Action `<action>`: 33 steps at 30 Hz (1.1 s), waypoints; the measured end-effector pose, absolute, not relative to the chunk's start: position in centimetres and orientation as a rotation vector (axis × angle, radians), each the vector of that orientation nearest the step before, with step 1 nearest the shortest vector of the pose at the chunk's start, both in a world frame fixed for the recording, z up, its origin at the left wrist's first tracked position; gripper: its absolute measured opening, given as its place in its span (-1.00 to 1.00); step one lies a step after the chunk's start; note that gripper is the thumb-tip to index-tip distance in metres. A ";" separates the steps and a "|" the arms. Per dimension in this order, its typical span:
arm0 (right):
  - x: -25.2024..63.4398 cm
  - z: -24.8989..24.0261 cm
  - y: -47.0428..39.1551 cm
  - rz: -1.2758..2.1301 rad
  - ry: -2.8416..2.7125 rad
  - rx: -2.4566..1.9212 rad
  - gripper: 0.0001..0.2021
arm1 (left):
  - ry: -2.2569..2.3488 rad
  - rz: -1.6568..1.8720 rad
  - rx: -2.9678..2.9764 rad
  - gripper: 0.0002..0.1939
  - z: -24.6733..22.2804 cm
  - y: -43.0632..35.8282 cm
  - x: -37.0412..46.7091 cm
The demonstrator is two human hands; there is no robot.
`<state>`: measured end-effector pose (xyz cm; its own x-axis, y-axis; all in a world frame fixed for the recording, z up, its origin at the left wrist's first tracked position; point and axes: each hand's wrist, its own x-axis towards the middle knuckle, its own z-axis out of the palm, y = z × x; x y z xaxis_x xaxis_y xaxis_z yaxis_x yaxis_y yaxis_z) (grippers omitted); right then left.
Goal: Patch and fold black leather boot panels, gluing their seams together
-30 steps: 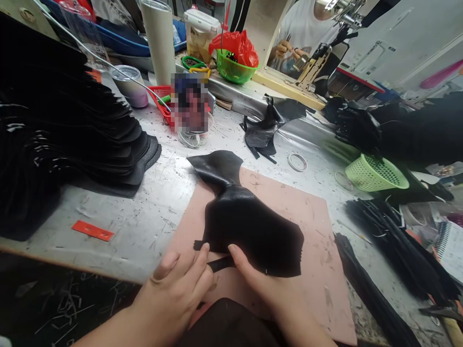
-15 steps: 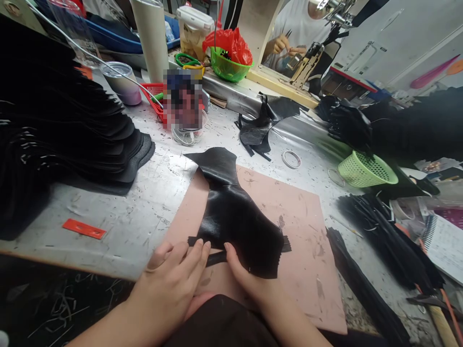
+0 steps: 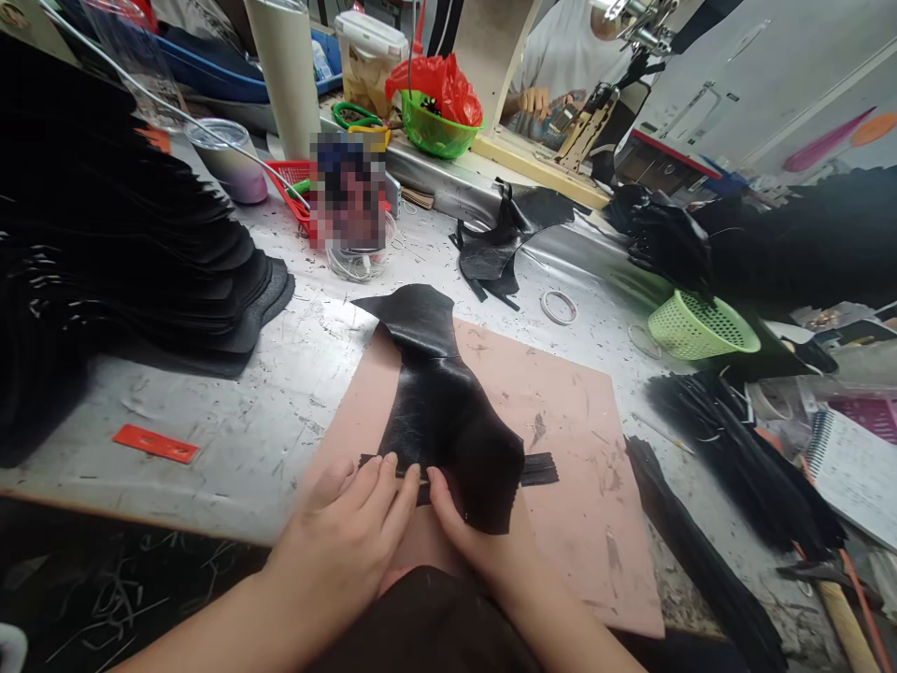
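Note:
A black leather piece (image 3: 448,402) with a seam across its upper part lies over a pinkish board (image 3: 575,411). Under its lower part runs a black strip (image 3: 539,469), whose end sticks out at the right. My left hand (image 3: 357,514) rests on the lower left edge of the leather, fingers stretched out and lying flat. My right hand (image 3: 476,542) grips the lower edge, thumb on top and the other fingers hidden beneath the leather. Both hands are close together, left fingertips near the right thumb.
A tall stack of black pieces (image 3: 231,318) stands left, near an orange-red strip (image 3: 155,443). Behind are a tape ring (image 3: 559,307), more black leather (image 3: 505,243) and a green bowl (image 3: 438,131). Black strip bundles (image 3: 729,458) and a green basket (image 3: 701,327) are right. A co-worker's hand (image 3: 536,101) shows behind.
The lower right part of the leather has shifted left and curled, baring more of the black strip at the right. My right thumb has come closer to my left fingers.

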<state>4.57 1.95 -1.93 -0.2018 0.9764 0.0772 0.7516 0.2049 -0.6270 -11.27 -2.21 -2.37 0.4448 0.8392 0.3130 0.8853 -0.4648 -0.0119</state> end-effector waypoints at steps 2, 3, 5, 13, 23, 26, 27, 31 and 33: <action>4.7 -1.6 2.0 0.597 -2.038 -1.582 -0.78 | -1.529 -0.416 -2.509 -0.59 -2.6 -2.1 -11.2; 5.0 -1.4 2.1 0.573 -2.032 -1.575 -0.75 | -1.526 -0.427 -2.510 -0.58 -2.6 -2.0 -11.2; 5.7 -1.3 2.0 0.576 -2.009 -1.543 -0.70 | -1.477 -0.444 -2.531 -0.57 -2.8 -1.8 -11.1; 7.9 -2.1 1.6 0.785 -1.931 -1.565 -0.78 | -1.343 -0.411 -2.589 -0.64 -3.2 -1.6 -10.7; 7.7 -1.5 1.8 0.719 -1.960 -1.510 -0.66 | -1.347 -0.526 -2.530 -0.58 -3.1 -1.4 -10.2; 7.8 -1.5 1.7 0.728 -1.970 -1.502 -0.67 | -1.372 -0.502 -2.523 -0.58 -3.2 -1.4 -10.1; 7.7 -1.4 1.7 0.732 -1.974 -1.502 -0.67 | -1.382 -0.489 -2.533 -0.59 -3.2 -1.5 -10.1; 7.6 -1.3 1.7 0.722 -1.995 -1.463 -0.66 | -1.365 -0.460 -2.571 -0.62 -3.3 -1.4 -10.2; 7.7 -1.2 1.9 0.724 -1.999 -1.436 -0.66 | -1.340 -0.447 -2.576 -0.65 -3.3 -1.1 -10.2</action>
<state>7.67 1.91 -1.20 -0.2625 0.9556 0.1338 0.6484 0.2773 -0.7089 -10.17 -1.07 -3.26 0.5421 0.7609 0.3566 0.8225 -0.5673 -0.0400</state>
